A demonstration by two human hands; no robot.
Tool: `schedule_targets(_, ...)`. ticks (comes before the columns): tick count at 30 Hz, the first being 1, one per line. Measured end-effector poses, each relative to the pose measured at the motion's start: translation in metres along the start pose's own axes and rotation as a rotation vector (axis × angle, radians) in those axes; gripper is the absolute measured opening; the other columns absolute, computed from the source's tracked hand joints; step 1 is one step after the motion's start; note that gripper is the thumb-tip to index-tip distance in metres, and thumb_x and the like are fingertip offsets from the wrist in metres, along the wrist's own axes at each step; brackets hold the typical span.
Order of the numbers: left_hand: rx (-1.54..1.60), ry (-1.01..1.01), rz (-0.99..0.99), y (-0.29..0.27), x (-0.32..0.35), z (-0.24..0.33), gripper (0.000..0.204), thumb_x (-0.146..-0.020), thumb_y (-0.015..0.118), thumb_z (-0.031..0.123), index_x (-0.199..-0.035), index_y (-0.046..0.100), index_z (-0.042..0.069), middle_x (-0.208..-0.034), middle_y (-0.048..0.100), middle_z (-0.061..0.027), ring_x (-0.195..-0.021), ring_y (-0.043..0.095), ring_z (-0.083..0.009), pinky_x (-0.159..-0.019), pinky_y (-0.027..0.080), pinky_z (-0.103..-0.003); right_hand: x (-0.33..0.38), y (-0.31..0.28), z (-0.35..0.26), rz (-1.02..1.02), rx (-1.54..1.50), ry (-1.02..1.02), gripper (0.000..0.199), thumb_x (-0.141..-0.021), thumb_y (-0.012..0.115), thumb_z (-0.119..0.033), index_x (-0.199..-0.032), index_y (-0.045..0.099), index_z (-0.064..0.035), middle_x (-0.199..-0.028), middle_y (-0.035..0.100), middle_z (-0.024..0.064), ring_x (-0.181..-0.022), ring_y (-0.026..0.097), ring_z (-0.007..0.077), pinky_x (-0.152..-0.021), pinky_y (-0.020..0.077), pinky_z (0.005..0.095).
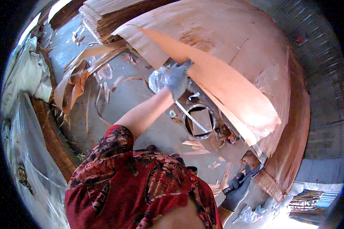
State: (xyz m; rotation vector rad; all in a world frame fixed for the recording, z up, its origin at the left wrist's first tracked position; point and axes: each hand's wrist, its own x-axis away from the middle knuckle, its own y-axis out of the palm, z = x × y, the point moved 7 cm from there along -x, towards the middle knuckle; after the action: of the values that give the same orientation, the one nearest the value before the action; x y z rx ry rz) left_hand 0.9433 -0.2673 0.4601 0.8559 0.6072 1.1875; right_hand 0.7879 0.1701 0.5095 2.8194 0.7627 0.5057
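Note:
My left hand, in a grey glove, reaches forward and is closed on the near edge of a long orange-brown wood veneer strip. The strip lies slantwise over a broad stack of pale veneer sheets, its near right end by the stack's edge. Low on the right, my right hand, gloved with dark fingertips, is beside the stack's near corner. Its fingers are curled around a slim dark tool whose kind I cannot make out. A thin shiny piece shows just above it.
A round bucket with a pale stick stands under the stack's near edge. Clear plastic lies beside my left hand. Veneer scraps litter the floor at left. Another veneer stack is at far left, and plastic sheeting hangs at left.

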Motion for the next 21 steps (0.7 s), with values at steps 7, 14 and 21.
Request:
schedule_targets(7, -0.345, -0.096, 0.105, -0.112, -0.080, 0.030, 0.031, -0.084, 0.059, 0.023, -0.110, 0.056, 0.007, -0.097, 0.063, -0.0030, -0.085, 0.060, -0.0168, -0.069, 0.049, -0.030, -0.077, 0.099, 0.012, 0.033, 0.331, 0.071, 0.045, -0.093, 0.044, -0.029, -0.132, 0.040, -0.0076, -0.061, 0.036, -0.0033, -0.039, 0.025, 0.0024, -0.031, 0.0193, 0.0187)
schedule_targets(14, -0.387, -0.183, 0.224, -0.134, -0.107, 0.019, 0.037, -0.081, 0.063, 0.022, -0.114, 0.053, 0.006, -0.104, 0.061, -0.0044, -0.088, 0.061, -0.0194, -0.072, 0.050, -0.034, -0.198, 0.151, 0.072, -0.023, 0.182, 0.135, 0.043, -0.095, 0.045, -0.034, -0.126, 0.043, -0.0043, -0.074, 0.056, 0.0046, -0.044, 0.033, 0.0023, -0.037, 0.0249, 0.0174)
schedule_targets(21, -0.383, -0.220, 0.141, -0.142, -0.189, 0.055, 0.041, -0.083, 0.063, 0.025, -0.116, 0.051, 0.005, -0.104, 0.060, -0.0076, -0.087, 0.061, -0.0192, -0.073, 0.052, -0.032, -0.213, 0.169, 0.090, 0.043, 0.181, 0.098, 0.044, -0.095, 0.042, -0.036, -0.125, 0.044, -0.0038, -0.075, 0.056, 0.0051, -0.043, 0.035, 0.0024, -0.038, 0.0269, 0.0163)
